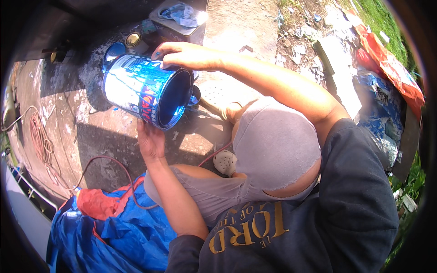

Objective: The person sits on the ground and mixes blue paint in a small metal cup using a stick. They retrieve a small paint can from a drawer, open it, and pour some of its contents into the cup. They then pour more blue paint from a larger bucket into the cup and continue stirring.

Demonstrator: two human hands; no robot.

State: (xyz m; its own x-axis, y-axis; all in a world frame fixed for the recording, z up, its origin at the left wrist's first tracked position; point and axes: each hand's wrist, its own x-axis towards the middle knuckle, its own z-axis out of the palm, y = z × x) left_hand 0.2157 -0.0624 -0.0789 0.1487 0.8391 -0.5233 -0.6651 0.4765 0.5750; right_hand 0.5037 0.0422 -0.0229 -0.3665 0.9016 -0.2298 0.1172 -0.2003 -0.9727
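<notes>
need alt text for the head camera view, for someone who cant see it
A blue-streaked paint can is held tilted between a person's bare hands, right hand on top and left hand below, its open end facing picture-right. A crumpled blue tarp lies lower left, and a coiled hose or cord lies farther left.

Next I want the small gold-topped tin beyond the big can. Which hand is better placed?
Probably the right hand: it holds the big can on the far side, nearer the small tin. The left hand is on the near side, the can between.
</notes>
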